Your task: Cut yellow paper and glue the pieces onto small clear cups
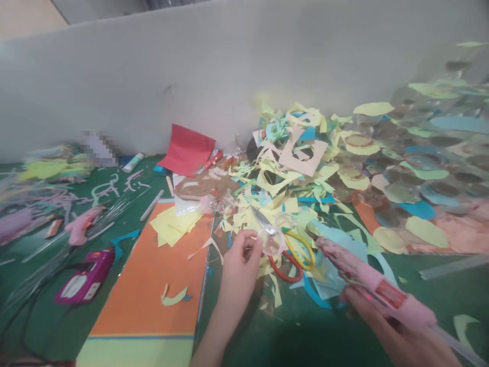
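Note:
My left hand pinches a small clear round plastic piece between thumb and fingertips. My right hand grips a pink hot glue gun, its nozzle pointing left toward the clear piece but apart from it. A glue stick sticks out of the gun's rear. Behind the clear piece lie scissors with red and yellow handles, their blades partly hidden by paper scraps. Under the glue gun's nozzle is light blue paper.
Paper scraps heap up at the back middle. Several clear round pieces with paper discs pile at right. Orange paper, a magenta box and another pink glue gun lie left. A pale wall stands behind.

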{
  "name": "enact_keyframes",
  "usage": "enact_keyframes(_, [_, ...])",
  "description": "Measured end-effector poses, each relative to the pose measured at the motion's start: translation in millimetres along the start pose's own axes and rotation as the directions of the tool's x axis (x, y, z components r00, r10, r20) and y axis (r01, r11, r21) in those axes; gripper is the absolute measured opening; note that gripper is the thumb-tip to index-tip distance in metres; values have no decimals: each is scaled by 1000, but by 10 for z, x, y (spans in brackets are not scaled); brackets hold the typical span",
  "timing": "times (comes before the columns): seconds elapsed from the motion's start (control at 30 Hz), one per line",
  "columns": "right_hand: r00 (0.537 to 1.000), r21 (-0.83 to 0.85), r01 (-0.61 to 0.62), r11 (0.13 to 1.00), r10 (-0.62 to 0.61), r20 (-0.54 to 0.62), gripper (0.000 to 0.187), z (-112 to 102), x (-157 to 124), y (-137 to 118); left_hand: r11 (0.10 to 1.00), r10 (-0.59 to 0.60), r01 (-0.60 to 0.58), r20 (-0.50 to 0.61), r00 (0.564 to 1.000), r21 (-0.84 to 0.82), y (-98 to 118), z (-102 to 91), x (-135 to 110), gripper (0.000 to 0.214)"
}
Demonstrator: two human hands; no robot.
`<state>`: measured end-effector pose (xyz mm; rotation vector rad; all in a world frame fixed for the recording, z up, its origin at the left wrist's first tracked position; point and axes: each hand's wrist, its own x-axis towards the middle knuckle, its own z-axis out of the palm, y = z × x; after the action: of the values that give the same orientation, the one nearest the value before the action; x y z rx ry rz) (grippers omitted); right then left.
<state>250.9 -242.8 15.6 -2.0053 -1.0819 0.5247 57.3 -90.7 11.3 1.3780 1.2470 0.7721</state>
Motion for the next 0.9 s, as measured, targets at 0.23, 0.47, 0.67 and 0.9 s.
enact_keyframes(0.23, [998,24,-11,1000,10,69,40,143,-81,-4,1000,-1,1,-9,1000,-5,55,36,-45,24])
enact_keyframes(0.47, [990,103,11,995,-26,140,41,218,-107,1,1000,-14,14,-1,1000,-21,111,61,-40,21])
enact_keyframes(0.67, [993,108,-27,994,14,119,37,132,-76,145,999,-12,13,22,1000,-37,113,60,-57,20])
enact_keyframes(0.9, [994,121,-22,992,9,110,43,150,-99,145,997,-10,12,29,1000,-79,122,77,-65,19])
